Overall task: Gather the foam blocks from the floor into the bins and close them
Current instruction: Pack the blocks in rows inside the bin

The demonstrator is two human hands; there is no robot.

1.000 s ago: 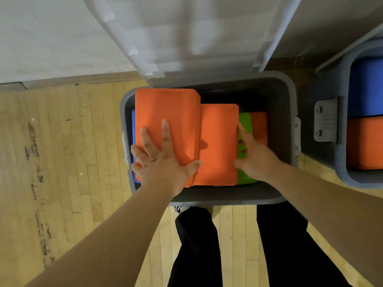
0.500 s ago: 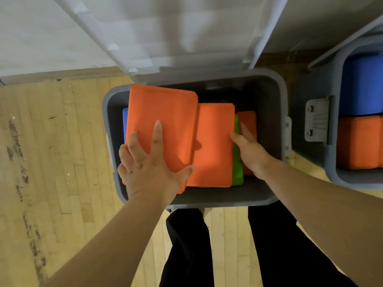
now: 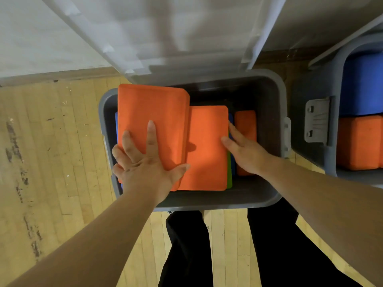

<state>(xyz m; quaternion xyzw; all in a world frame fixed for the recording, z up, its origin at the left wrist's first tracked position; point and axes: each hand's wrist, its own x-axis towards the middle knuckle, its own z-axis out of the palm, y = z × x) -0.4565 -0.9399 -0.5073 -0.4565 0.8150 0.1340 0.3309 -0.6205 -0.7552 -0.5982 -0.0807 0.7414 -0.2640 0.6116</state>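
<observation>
- The open grey plastic bin (image 3: 267, 195) stands on the wooden floor (image 3: 51, 141), its clear plastic lid (image 3: 165, 38) raised at the far side and cut off by the top edge.
- The left hand (image 3: 145, 166) lies flat with fingers spread wide on the large orange foam block (image 3: 153, 108), which sits highest, at the bin's left side.
- The right hand (image 3: 246, 152) has straight fingers on the right edge of a lower, flat orange foam block (image 3: 207, 162) in the bin's middle; its outer fingers are hidden.
- A thin green foam edge (image 3: 229, 177) peeks out beside that block, and a smaller orange foam block (image 3: 245, 121) lies deeper at the bin's right, partly under the right hand.
- A blue foam sliver (image 3: 116, 125) shows at the bin's left wall; the rest is covered.
- Right of the bin, a second grey bin (image 3: 310, 141) is cut off by the frame, holding a blue foam block (image 3: 362, 85) and an orange one (image 3: 358, 141).
</observation>
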